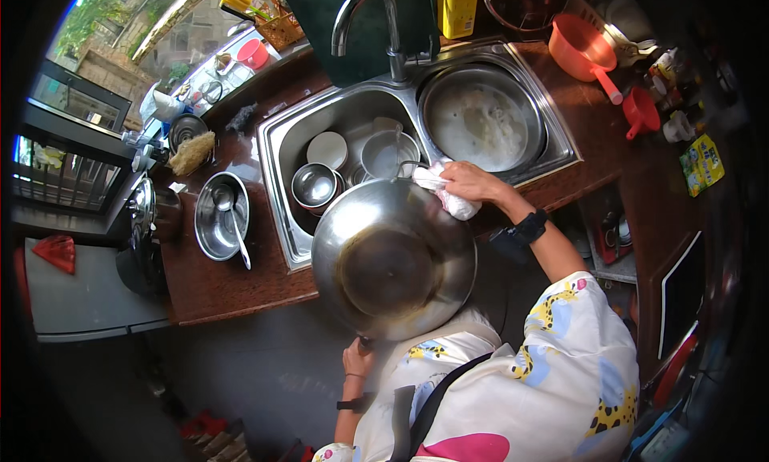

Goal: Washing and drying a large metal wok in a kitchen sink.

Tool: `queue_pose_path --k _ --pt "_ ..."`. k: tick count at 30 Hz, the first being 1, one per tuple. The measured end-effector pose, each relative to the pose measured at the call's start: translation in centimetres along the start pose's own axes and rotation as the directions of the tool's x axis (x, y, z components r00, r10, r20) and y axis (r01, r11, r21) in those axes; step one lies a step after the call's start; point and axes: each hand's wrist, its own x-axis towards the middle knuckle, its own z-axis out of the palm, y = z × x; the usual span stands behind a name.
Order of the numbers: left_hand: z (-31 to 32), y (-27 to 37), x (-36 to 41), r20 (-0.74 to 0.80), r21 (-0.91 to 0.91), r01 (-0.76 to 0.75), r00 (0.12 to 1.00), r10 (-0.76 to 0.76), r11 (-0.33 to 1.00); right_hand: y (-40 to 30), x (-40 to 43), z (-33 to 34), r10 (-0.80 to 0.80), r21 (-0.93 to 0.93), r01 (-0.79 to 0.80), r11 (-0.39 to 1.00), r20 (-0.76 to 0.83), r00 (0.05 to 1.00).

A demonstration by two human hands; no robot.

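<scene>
A large steel wok (390,264) is tilted at the front edge of the sink, its browned underside facing up towards me. My left hand (358,359) grips its dark handle at the bottom. With my right hand (471,181) I hold a bunched white and pink cloth (447,192) against the wok's upper rim, by a wire side handle. Behind the wok, the left sink basin (282,144) holds a pan (389,153) with a thin stream of water falling in, a white bowl (327,150) and stacked steel bowls (315,186). A round steel basin (480,120) of cloudy water fills the right side.
An arched faucet (393,35) stands behind the sink. Left on the counter are a steel bowl with a ladle (231,216), a tan scrubber (192,153) and dark pots. To the right lie a coral plastic dipper (581,47), a red scoop (641,112) and a yellow packet (702,165).
</scene>
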Motion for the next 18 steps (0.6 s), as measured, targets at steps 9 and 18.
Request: queue_pose_path --k 9,18 --pt "1.7 -0.5 -1.2 0.106 -0.185 0.092 0.992 -0.074 0.978 0.2 -2.0 8.0 -0.212 0.068 0.293 0.954 -0.540 0.815" --pt "-0.5 4.2 -2.5 0.152 -0.322 0.212 0.974 -0.170 0.923 -1.1 -4.6 9.1 -0.037 0.096 0.123 0.988 -0.622 0.782"
